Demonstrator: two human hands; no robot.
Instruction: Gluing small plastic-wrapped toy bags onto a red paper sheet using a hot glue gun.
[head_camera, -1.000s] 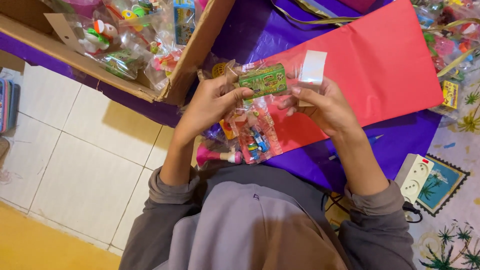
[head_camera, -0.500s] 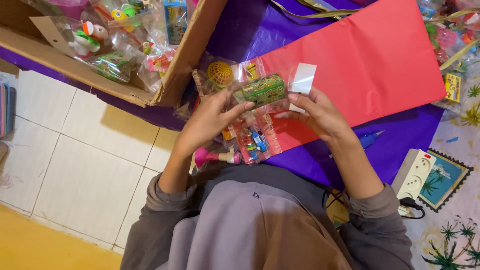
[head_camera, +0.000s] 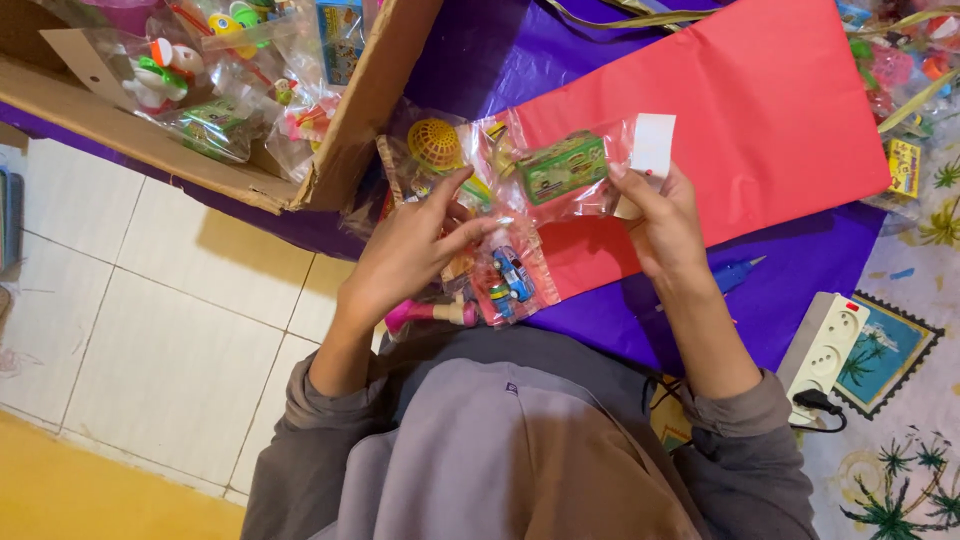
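My right hand (head_camera: 665, 222) grips a clear plastic bag (head_camera: 570, 170) by its right end; inside is a small green box, and a white label sits at the bag's corner. My left hand (head_camera: 412, 250) is below and left of that bag, fingers bent, resting on other clear packets of small toys (head_camera: 505, 275), with a yellow ball packet (head_camera: 437, 145) just above it. A pink-handled toy (head_camera: 430, 313) lies under the left wrist. Whether the left hand grips a packet is unclear.
A cardboard box (head_camera: 345, 130) filled with bagged toys stands at the upper left. A red paper sheet (head_camera: 760, 110) lies on purple cloth (head_camera: 470, 50). A white power strip (head_camera: 825, 350) and a blue pen (head_camera: 735, 272) are at the right. White floor tiles (head_camera: 150, 310) on the left.
The bag with the green box has shifted right in my right hand, and my left hand has come off it and dropped lower onto the other packets.
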